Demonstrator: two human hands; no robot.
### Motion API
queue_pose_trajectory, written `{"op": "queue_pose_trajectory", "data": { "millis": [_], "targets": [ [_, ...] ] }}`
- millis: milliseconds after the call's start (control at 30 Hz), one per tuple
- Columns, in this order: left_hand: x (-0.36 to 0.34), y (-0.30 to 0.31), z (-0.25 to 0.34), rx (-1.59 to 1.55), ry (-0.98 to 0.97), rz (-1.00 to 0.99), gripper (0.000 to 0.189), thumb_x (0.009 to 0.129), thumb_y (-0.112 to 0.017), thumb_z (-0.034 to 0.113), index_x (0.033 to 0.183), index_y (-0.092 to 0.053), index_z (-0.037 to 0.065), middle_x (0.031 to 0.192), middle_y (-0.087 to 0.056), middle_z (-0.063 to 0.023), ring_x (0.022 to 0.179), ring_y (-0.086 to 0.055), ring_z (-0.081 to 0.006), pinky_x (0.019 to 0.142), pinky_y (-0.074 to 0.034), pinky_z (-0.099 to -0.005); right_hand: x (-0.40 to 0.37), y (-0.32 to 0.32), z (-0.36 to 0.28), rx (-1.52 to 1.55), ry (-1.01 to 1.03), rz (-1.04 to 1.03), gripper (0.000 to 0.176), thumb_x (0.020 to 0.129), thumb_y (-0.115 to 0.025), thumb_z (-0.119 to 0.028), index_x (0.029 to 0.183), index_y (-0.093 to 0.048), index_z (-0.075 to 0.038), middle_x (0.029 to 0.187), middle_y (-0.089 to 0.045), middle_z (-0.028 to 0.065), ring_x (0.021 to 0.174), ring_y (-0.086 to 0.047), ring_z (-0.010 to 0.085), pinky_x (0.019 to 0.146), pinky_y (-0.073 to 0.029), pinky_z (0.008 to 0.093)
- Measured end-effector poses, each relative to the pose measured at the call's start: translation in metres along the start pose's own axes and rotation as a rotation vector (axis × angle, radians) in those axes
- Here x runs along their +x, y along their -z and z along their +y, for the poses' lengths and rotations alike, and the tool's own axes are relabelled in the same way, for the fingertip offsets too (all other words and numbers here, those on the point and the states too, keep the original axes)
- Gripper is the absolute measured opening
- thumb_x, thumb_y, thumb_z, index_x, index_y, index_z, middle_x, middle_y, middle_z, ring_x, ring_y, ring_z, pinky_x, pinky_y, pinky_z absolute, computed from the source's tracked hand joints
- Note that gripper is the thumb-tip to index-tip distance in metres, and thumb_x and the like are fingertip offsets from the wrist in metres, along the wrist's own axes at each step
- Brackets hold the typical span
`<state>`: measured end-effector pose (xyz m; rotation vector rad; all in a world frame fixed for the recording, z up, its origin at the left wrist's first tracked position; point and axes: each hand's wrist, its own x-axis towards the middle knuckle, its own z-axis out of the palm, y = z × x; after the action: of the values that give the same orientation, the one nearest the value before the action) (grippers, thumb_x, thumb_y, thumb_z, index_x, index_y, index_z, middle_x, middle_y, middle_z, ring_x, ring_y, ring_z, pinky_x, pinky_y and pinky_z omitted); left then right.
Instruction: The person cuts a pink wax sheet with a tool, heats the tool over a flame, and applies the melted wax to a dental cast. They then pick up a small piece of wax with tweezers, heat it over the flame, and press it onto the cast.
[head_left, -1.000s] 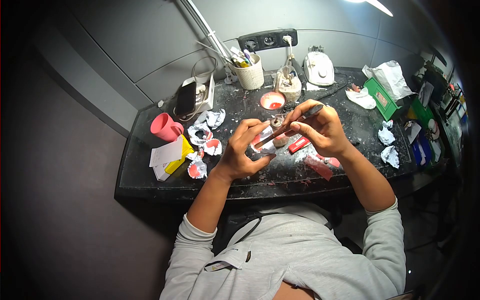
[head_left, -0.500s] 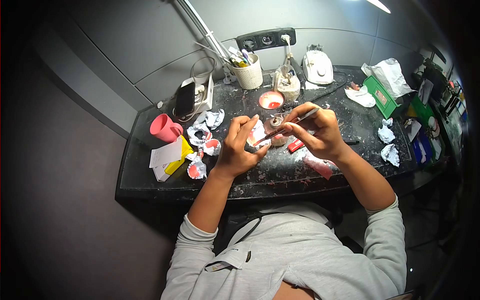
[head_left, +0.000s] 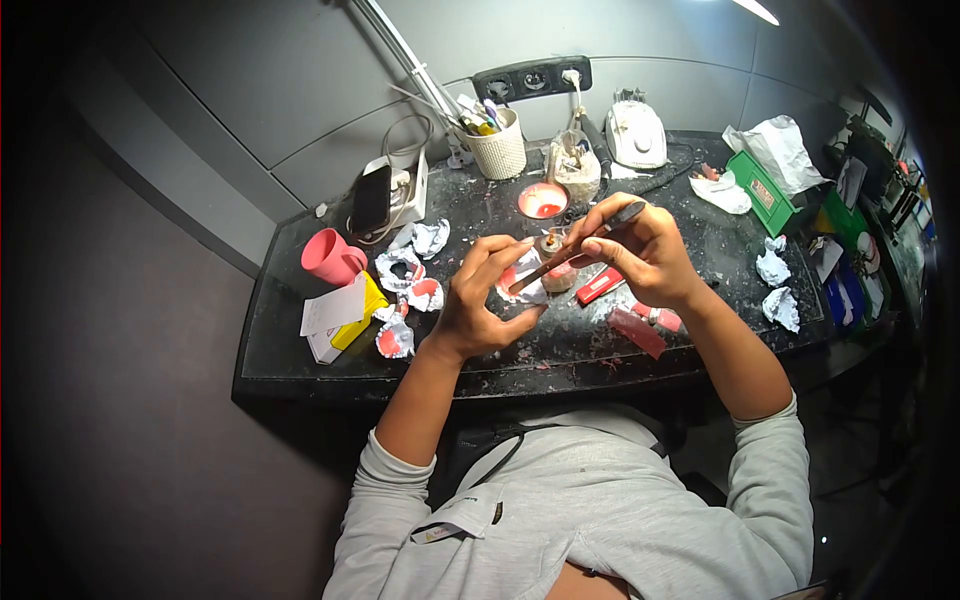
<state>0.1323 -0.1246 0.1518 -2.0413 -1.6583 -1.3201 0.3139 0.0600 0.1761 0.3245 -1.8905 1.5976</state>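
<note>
At the near side of the counter [head_left: 275, 345], a red sheet [head_left: 636, 332] lay on the surface. Beyond it, the left hand [head_left: 485, 300] held a pink-and-white piece [head_left: 528, 262] above the counter between parted fingers and thumb, while the right hand [head_left: 645, 255] pinched a brown tool [head_left: 545, 270]. Compared with half a second earlier, the left fingertips and thumb reached farther right and the tool showed a broader side; its tip remained at the piece, suggesting continued work there, though contact could not be confirmed. The tool's long axis ran slantwise, tip toward the left hand and the person. Farther back stood a bowl [head_left: 545, 202], then a pen cup [head_left: 497, 155].
</note>
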Motion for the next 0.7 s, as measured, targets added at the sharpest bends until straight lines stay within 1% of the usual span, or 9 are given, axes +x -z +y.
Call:
{"op": "queue_pose_trajectory", "data": {
  "millis": [200, 267, 333, 367, 467, 500, 600, 633, 700],
  "targets": [
    [-0.002, 0.000, 0.000, -0.021, -0.015, -0.023, 0.071, 0.064, -0.083, 0.008, 0.132, -0.062, 0.001, 0.119, -0.060, -0.0174, 0.108, -0.065, -0.0322, 0.090, -0.054, -0.0380, 0.001, -0.001, -0.003, 0.034, -0.032, -0.007, 0.012, 0.100, -0.059, 0.004, 0.110, -0.055, 0.005, 0.107, -0.069, 0.0183, 0.107, -0.069, 0.0236, 0.096, -0.058, 0.0382],
    [-0.002, -0.001, 0.000, -0.043, 0.012, -0.003, 0.073, 0.064, -0.086, 0.011, 0.132, -0.063, 0.002, 0.119, -0.062, -0.0183, 0.108, -0.063, -0.0322, 0.094, -0.052, -0.0401, 0.001, -0.001, -0.001, 0.042, -0.043, -0.005, 0.011, 0.100, -0.059, 0.004, 0.110, -0.055, 0.005, 0.107, -0.069, 0.0186, 0.107, -0.069, 0.0236, 0.096, -0.058, 0.0381],
    [-0.002, -0.002, 0.002, -0.032, 0.022, 0.011, 0.072, 0.064, -0.086, 0.011, 0.131, -0.063, 0.002, 0.118, -0.062, -0.0186, 0.108, -0.063, -0.0326, 0.094, -0.052, -0.0402, 0.000, -0.001, 0.002, 0.021, 0.008, -0.002, 0.013, 0.100, -0.060, 0.003, 0.112, -0.057, 0.005, 0.107, -0.069, 0.0130, 0.103, -0.070, 0.0190, 0.094, -0.059, 0.0342],
    [-0.001, -0.002, 0.003, -0.021, 0.031, 0.025, 0.072, 0.064, -0.086, 0.010, 0.131, -0.063, 0.001, 0.118, -0.062, -0.0188, 0.108, -0.063, -0.0330, 0.094, -0.052, -0.0403, 0.000, -0.001, 0.002, 0.021, 0.011, -0.001, 0.013, 0.100, -0.060, 0.003, 0.112, -0.057, 0.005, 0.107, -0.069, 0.0130, 0.103, -0.070, 0.0190, 0.094, -0.059, 0.0342],
    [-0.002, -0.002, -0.001, 0.030, 0.051, 0.045, 0.071, 0.065, -0.085, 0.010, 0.131, -0.062, 0.000, 0.118, -0.060, -0.0193, 0.108, -0.062, -0.0336, 0.095, -0.051, -0.0406, -0.001, 0.004, 0.000, 0.070, -0.055, 0.092, 0.012, 0.099, -0.062, 0.001, 0.110, -0.058, 0.005, 0.104, -0.070, 0.0116, 0.099, -0.071, 0.0166, 0.089, -0.061, 0.0316],
    [-0.002, -0.002, -0.002, 0.039, 0.042, 0.045, 0.071, 0.065, -0.085, 0.010, 0.131, -0.062, 0.000, 0.118, -0.060, -0.0193, 0.108, -0.062, -0.0336, 0.095, -0.051, -0.0406, 0.000, 0.007, -0.002, 0.048, -0.040, 0.142, 0.012, 0.099, -0.062, 0.000, 0.110, -0.058, 0.004, 0.100, -0.070, 0.0122, 0.094, -0.072, 0.0174, 0.083, -0.063, 0.0319],
    [-0.004, -0.001, -0.005, 0.072, 0.071, 0.033, 0.073, 0.066, -0.082, 0.009, 0.134, -0.058, 0.000, 0.121, -0.056, -0.0199, 0.110, -0.060, -0.0337, 0.097, -0.049, -0.0406, 0.003, 0.025, -0.013, -0.001, -0.040, 0.266, 0.011, 0.100, -0.063, -0.004, 0.108, -0.058, 0.004, 0.094, -0.072, 0.0146, 0.087, -0.074, 0.0203, 0.076, -0.064, 0.0328],
    [-0.004, -0.001, -0.007, 0.078, 0.062, 0.037, 0.073, 0.066, -0.082, 0.009, 0.134, -0.058, 0.000, 0.121, -0.056, -0.0199, 0.110, -0.060, -0.0337, 0.097, -0.049, -0.0406, 0.004, 0.034, -0.011, 0.005, -0.022, 0.273, 0.011, 0.100, -0.063, -0.004, 0.108, -0.058, 0.003, 0.095, -0.072, 0.0155, 0.087, -0.074, 0.0203, 0.075, -0.064, 0.0320],
    [-0.004, -0.001, -0.007, 0.068, 0.102, 0.050, 0.072, 0.067, -0.082, 0.011, 0.134, -0.058, 0.000, 0.121, -0.057, -0.0201, 0.111, -0.059, -0.0340, 0.099, -0.048, -0.0407, 0.005, 0.046, -0.007, -0.062, -0.089, 0.320, 0.012, 0.100, -0.064, -0.006, 0.108, -0.060, 0.002, 0.096, -0.072, 0.0134, 0.088, -0.074, 0.0187, 0.074, -0.064, 0.0308]
  ]
}}
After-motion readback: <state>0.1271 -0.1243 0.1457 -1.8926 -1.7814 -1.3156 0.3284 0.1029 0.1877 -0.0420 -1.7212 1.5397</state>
